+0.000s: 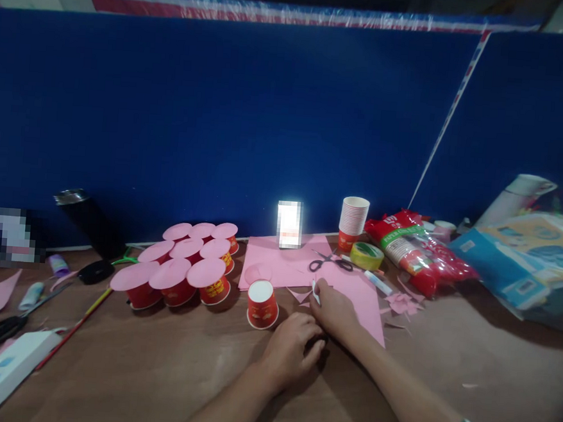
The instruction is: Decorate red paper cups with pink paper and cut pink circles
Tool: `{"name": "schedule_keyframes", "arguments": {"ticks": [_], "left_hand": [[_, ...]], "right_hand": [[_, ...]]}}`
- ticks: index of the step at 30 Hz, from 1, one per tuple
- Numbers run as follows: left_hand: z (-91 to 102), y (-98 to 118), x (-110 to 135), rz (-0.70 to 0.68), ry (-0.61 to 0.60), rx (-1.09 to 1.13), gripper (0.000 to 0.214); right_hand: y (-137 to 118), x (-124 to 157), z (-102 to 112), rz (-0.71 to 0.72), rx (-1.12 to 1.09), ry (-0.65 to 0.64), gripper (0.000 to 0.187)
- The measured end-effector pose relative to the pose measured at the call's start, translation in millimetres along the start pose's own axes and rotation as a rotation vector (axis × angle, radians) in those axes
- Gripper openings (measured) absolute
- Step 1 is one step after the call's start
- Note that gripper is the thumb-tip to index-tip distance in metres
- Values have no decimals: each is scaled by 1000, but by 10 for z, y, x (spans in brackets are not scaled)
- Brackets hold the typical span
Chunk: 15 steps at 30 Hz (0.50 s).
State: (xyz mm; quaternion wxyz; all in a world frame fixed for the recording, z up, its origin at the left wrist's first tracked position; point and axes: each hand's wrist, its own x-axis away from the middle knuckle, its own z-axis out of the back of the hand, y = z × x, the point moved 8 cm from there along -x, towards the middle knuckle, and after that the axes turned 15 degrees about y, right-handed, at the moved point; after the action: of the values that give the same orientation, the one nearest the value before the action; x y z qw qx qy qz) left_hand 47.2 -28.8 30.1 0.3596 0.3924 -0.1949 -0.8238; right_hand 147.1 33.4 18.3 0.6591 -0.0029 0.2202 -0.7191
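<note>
My right hand [333,309] is closed around a small white object [315,293] whose kind I cannot make out, over scraps and the edge of the pink paper [359,300]. Just left of it, my left hand [292,343] hovers low at the table, fingers loosely bent and thumb apart, with nothing visible in it. A red paper cup [261,310] stands upside down beside the left hand, its white base up. Behind that cup a pink paper disc [258,274] lies on the sheet. Black scissors [330,261] rest on the pink paper.
Several upside-down red cups topped with pink discs [206,274] stand at left. A cup stack [352,222], yellow-green tape roll [366,256], glue stick [377,282] and red cup packet [416,256] lie at right. A power strip [13,366] and black bottle [90,223] are at far left.
</note>
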Motion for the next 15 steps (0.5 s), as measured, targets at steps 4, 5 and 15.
{"name": "schedule_keyframes", "arguments": {"ticks": [4, 5, 15], "left_hand": [[4, 4, 1, -12, 2, -5, 14], [6, 1, 2, -10, 5, -6, 14], [13, 11, -8, 11, -8, -2, 13]], "right_hand": [[-14, 8, 16, 17, 27, -4, 17], [-18, 8, 20, 18, 32, -4, 17], [-35, 0, 43, 3, 23, -3, 16]]}}
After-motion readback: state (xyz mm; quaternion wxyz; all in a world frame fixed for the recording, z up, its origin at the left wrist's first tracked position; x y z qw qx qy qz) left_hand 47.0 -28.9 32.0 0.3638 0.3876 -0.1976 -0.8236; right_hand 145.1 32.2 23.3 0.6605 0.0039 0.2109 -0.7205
